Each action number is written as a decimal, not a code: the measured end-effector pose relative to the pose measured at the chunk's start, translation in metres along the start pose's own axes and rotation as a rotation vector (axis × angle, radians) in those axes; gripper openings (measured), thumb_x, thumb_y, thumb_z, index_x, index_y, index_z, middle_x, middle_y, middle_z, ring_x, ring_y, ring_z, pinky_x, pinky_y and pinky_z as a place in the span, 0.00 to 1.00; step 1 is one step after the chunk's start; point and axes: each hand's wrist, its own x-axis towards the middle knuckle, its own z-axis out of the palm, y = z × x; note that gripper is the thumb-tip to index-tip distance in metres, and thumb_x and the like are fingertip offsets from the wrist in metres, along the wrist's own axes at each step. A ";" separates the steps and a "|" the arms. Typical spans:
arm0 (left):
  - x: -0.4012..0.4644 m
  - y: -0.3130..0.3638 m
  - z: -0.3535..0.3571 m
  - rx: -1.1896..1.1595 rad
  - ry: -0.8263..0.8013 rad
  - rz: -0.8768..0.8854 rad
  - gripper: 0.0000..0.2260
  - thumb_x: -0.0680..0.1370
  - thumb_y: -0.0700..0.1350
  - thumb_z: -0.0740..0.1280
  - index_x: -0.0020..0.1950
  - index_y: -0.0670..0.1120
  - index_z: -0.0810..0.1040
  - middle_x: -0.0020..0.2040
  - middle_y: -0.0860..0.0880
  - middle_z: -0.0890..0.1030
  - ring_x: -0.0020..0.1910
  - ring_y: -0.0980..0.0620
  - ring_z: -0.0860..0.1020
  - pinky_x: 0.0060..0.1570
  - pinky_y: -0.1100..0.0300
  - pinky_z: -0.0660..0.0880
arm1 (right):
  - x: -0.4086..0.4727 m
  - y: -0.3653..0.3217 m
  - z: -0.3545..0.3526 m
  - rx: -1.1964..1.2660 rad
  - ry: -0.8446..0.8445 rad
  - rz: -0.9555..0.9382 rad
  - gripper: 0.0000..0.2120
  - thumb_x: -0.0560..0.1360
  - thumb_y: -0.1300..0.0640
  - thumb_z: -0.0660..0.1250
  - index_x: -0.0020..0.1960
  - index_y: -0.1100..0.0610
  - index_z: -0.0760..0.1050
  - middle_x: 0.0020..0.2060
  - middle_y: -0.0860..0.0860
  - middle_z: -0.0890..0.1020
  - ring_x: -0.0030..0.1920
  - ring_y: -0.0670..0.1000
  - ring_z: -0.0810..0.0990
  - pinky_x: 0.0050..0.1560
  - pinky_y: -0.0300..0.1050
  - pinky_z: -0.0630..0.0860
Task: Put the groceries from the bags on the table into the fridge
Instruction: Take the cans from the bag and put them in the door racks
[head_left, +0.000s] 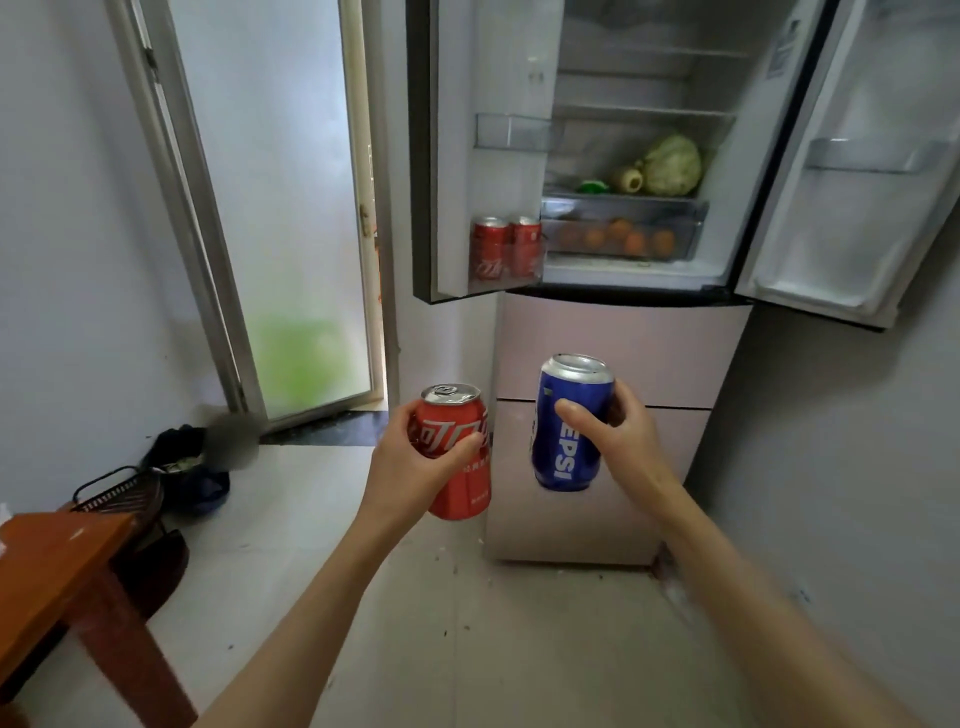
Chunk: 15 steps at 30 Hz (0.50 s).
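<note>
While both arms reach out ahead of me, my left hand (415, 457) is wrapped around a red cola can (460, 457), thumb across its front, and my right hand (618, 441) grips a blue Pepsi can (563, 423) from its right side, thumb on the label; both cans are upright or nearly so, side by side with a gap between them. At near left the corner of the brown table (62, 566) pokes into view, but the bags on it are out of sight, so I cannot say how much is left to carry. Beyond the cans stands the fridge (613, 364), its lower drawers closed and both upper doors swung wide. The left door's bottom shelf (506, 278) already holds two red cans (506, 247) standing together, filling most of what I can see of it. Farther in, the clear drawer (623, 231) holds orange fruits (634, 241), and on the shelf above it sit a pale green cabbage (672, 163) and some smaller vegetables. The right door's bin (878, 156) looks bare. I judge I am mid-carry, bringing drinks to the fridge, with placing not yet begun. Next I need to raise each can to door-shelf height and set it down upright; the left shelf looks tight beside the two cans, so one may suit the right door or an inner shelf better.
</note>
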 end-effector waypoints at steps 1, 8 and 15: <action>0.020 0.003 0.008 -0.009 -0.001 0.010 0.28 0.70 0.44 0.74 0.67 0.46 0.67 0.58 0.49 0.75 0.56 0.51 0.75 0.51 0.60 0.73 | 0.020 0.001 -0.003 -0.001 -0.002 -0.006 0.14 0.71 0.55 0.70 0.53 0.46 0.70 0.53 0.52 0.79 0.52 0.51 0.80 0.43 0.39 0.80; 0.142 0.034 0.057 -0.030 0.019 0.079 0.26 0.71 0.46 0.72 0.66 0.45 0.69 0.59 0.48 0.76 0.56 0.49 0.76 0.56 0.53 0.75 | 0.140 -0.007 -0.027 0.017 0.042 -0.087 0.13 0.71 0.55 0.70 0.54 0.48 0.71 0.50 0.49 0.80 0.49 0.48 0.81 0.39 0.35 0.78; 0.242 0.079 0.096 -0.022 0.029 0.204 0.26 0.71 0.49 0.71 0.66 0.45 0.69 0.58 0.48 0.77 0.55 0.51 0.77 0.54 0.56 0.76 | 0.257 -0.025 -0.046 0.070 0.061 -0.153 0.13 0.72 0.54 0.70 0.55 0.54 0.72 0.48 0.52 0.81 0.46 0.49 0.82 0.42 0.38 0.79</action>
